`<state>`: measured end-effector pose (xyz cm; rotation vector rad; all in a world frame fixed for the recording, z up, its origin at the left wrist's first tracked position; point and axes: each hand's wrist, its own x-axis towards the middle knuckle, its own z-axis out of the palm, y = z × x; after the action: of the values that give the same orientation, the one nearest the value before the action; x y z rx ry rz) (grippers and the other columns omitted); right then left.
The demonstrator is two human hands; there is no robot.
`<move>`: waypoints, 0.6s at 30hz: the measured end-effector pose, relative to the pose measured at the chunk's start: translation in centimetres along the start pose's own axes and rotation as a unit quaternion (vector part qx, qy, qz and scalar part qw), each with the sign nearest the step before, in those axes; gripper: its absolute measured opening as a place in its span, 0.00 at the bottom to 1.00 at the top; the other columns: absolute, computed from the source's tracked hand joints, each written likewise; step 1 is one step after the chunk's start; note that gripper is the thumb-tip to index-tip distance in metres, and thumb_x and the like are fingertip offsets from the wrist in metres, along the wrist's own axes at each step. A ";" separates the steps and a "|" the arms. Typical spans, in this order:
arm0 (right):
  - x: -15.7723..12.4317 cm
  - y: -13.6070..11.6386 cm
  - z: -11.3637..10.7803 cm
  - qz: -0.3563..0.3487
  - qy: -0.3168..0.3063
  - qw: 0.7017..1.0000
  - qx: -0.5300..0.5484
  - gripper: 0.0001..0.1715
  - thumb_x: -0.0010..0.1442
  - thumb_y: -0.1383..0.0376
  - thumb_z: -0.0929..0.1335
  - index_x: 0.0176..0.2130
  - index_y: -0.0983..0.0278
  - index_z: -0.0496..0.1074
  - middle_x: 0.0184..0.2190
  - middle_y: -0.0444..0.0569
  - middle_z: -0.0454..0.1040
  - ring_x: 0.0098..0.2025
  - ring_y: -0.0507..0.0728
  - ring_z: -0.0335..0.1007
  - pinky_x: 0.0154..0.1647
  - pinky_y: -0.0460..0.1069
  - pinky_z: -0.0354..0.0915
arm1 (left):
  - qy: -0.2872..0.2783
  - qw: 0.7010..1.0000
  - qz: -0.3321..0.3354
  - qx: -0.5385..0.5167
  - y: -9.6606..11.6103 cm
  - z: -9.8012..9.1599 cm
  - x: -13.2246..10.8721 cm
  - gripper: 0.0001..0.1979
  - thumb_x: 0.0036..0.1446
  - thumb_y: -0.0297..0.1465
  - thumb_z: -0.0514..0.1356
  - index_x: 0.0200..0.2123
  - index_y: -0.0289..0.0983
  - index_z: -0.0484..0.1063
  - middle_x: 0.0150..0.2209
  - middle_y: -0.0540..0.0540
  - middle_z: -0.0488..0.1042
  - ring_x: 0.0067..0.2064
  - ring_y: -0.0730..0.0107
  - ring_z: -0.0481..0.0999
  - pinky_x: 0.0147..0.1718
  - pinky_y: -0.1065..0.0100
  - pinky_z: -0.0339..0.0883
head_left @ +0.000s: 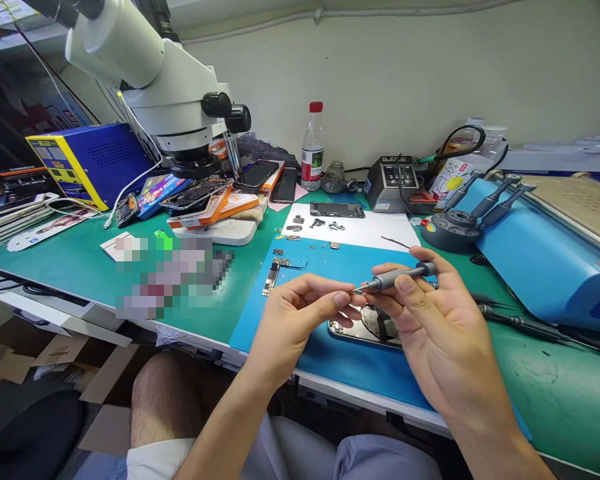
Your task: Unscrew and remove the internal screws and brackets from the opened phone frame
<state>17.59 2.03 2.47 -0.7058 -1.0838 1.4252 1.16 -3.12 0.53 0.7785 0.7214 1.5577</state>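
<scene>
My right hand (437,317) holds a grey precision screwdriver (395,276) between thumb and fingers, its shaft slanting down to the left. At the tip, the thumb and fingers of my left hand (313,307) are pinched together; whatever they grip there is too small to make out. Below both hands lies an opened phone housing (347,331), partly covered by my right hand. To the left on the blue mat (265,320) rest a phone logic board (274,275) and several tiny parts. A phone screen (337,210) lies on white paper (375,230) farther back.
A microscope (180,113) stands at the back left, beside stacked phones and boxes. At the right are a screwdriver stand (453,230), a light-blue machine (540,260) and several dark tools (525,323). A red-capped bottle (313,150) stands by the wall.
</scene>
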 end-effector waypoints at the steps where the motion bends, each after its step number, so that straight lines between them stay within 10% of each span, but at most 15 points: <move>1: 0.0 0.0 0.0 0.003 -0.001 1.000 0.003 0.27 0.64 0.60 0.81 0.56 0.55 0.70 0.42 0.41 0.86 0.38 0.52 0.88 0.45 0.43 0.83 | 0.000 1.000 -0.001 0.001 0.0 0.0 0.0 0.04 0.63 0.32 0.77 0.40 0.40 0.88 0.37 0.48 0.89 0.35 0.74 0.87 0.38 0.74 0.82; 18: 0.2 -0.3 0.2 0.038 0.001 0.999 0.018 0.29 0.61 0.59 0.82 0.55 0.55 0.70 0.41 0.40 0.85 0.36 0.51 0.87 0.42 0.43 0.83 | -0.009 1.000 0.010 0.009 -0.1 0.0 -0.1 0.03 0.65 0.31 0.76 0.41 0.41 0.88 0.38 0.49 0.89 0.36 0.74 0.88 0.39 0.75 0.82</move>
<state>17.55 2.12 2.85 -0.7287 -1.0377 1.5041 1.26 -3.22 0.47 0.8154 0.7167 1.5623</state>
